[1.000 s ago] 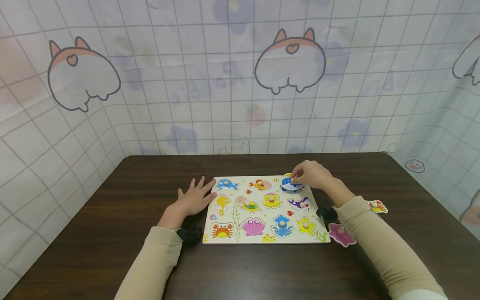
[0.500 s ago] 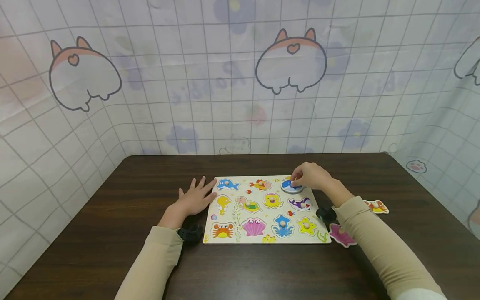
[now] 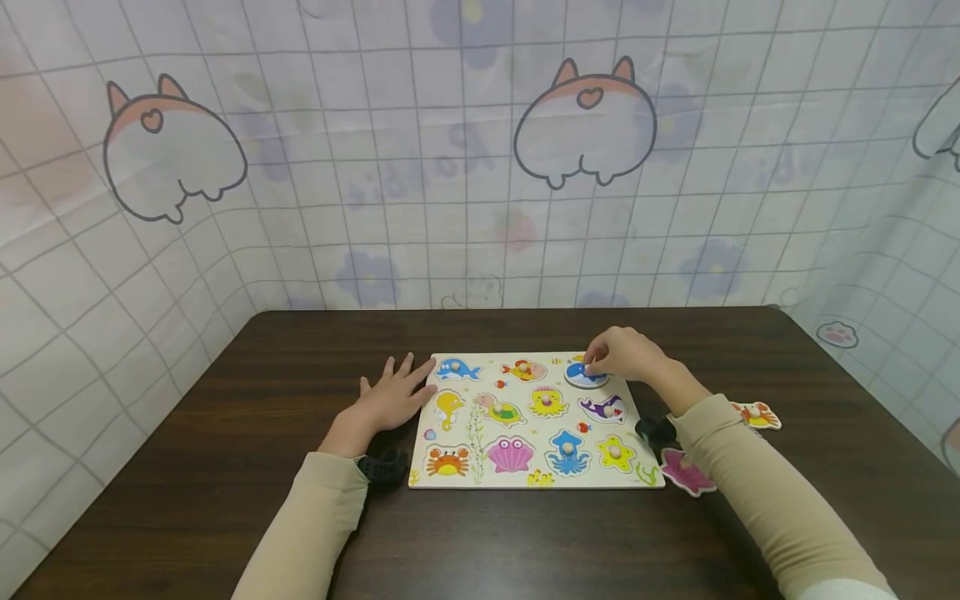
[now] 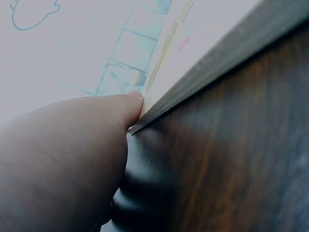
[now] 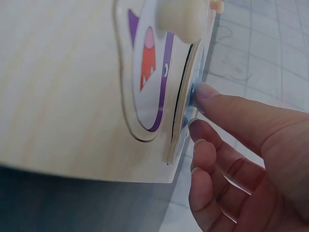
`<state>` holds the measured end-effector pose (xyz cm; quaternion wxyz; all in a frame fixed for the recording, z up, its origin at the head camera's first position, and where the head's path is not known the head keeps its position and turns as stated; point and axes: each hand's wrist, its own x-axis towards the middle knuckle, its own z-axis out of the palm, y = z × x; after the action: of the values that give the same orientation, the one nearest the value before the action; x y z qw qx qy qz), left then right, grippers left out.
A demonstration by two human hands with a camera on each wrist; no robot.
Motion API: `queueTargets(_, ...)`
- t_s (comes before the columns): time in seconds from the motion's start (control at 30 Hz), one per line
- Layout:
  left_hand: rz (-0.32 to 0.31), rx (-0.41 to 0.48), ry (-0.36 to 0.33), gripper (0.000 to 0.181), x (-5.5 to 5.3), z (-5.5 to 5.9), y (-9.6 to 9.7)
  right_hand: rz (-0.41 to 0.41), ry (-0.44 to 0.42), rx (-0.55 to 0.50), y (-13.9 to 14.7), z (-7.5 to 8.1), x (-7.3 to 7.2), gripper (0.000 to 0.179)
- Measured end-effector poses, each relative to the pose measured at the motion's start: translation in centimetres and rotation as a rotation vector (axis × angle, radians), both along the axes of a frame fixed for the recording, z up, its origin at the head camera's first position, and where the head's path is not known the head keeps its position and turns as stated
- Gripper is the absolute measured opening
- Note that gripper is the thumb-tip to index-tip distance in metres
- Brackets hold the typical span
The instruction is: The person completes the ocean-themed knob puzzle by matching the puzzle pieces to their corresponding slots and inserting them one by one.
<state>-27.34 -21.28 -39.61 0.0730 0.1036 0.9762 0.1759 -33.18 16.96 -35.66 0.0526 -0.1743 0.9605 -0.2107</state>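
A white wooden puzzle board printed with sea animals lies flat on the table. At its upper right corner my right hand pinches the knob of a blue rounded puzzle piece; in the right wrist view the piece's rim sits slightly proud of the board. Beside it, a purple whale piece with a pale knob lies in its recess. My left hand is spread, its fingertips at the board's left edge, and the left wrist view has the thumb against that edge.
To the right of the board, partly behind the right sleeve, lie a pink shell-like piece and a small orange-and-white piece. A printed cloth hangs behind the dark table.
The blue piece has come down from a tilted, raised position to nearly flat on its corner of the board, with my right hand still pinching it. My left hand stays put.
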Motion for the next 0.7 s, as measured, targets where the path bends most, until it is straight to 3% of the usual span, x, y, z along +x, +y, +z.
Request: queueTargets(0.7,0.005,0.0,0.003,0.064,-0.07,-0.12,-0.01,0.004,-0.013,0.005,-0.04,-0.05,-0.02,0.017)
